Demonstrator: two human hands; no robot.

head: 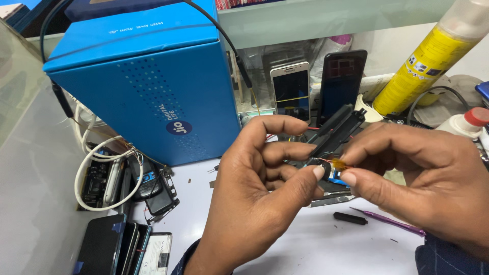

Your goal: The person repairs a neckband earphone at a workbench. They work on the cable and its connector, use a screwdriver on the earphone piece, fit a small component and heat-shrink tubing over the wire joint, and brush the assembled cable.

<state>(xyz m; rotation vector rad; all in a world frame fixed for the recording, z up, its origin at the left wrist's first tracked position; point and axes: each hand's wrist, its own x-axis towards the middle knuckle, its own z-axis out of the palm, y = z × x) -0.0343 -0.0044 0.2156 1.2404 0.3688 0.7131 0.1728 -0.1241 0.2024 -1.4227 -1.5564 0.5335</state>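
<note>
My left hand [260, 188] grips a black plastic phone part [336, 132] with a small round component and thin red wires near its lower end. My right hand [423, 173] pinches a small amber-coloured piece [340, 164] attached to those wires, right at my left thumb tip. A blue bit shows under the fingers. Both hands hover just above the white worktop [305, 244].
A big blue cardboard box [147, 86] stands at the left with a black cable over it. Two phones [291, 89] lean at the back. A yellow spray can [428, 56], a red-capped white bottle [466, 125], a purple tool [392, 221], a small black piece [350, 218], stacked phones [122, 247] and white cables [102, 168] lie around.
</note>
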